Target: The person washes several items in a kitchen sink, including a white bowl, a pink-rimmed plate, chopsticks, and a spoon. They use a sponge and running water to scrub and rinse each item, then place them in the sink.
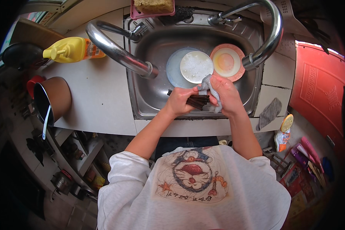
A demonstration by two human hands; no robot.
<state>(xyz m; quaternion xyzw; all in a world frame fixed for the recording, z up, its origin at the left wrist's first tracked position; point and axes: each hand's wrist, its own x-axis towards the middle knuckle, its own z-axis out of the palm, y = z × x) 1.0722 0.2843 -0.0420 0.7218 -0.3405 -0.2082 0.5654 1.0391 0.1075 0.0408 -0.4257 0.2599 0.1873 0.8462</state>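
Over the front of a steel sink (149,97), my left hand (179,100) is closed around a bundle of dark chopsticks (197,101), whose ends stick out on both sides of the fist. My right hand (225,92) grips a wet grey cloth (210,86) against the bundle. Just beyond the hands, a white bowl (197,66) filled with sudsy water overlaps a bluish plate or shallow dish (174,69). To its right, a pink-rimmed bowl (227,61) holds cloudy liquid. My right fingers are partly hidden by the cloth.
Two curved chrome faucets (115,49) arch over the sink. On the left counter are a yellow pump bottle (72,50) and a brown pot (57,97) with a spoon handle (46,123). A sponge (153,5) sits behind; a grey cloth (270,113) lies at right.
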